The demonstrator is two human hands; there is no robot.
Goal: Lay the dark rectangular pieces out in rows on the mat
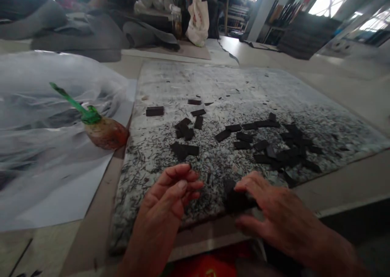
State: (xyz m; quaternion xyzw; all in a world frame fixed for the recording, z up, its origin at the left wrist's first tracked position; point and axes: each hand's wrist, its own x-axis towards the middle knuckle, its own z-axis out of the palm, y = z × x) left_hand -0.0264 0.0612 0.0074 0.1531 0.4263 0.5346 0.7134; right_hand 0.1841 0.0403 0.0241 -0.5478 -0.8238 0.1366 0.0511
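My left hand [170,200] is over the near part of a speckled board [158,82], palm turned inward. Its fingers are loosely bent and apart, with nothing plainly held. At the board's near edge, my right hand [274,208] has its fingertips against a dark clump of black pieces [234,198], its thumb spread below. The hand partly hides this clump, and blur obscures its shape. Beyond both hands lie several flat black rectangular strips [242,145], some overlapping. A thicker pile of black strips [292,153] is on the right.
Left of the board, a brownish bottle [105,133] with a green cap and a green brush-like stick lies against its edge, on clear plastic sheeting [61,72]. Farther back are grey fabric [85,35], a jar [176,21] and a white bag [198,21]. Dark scraps litter the board.
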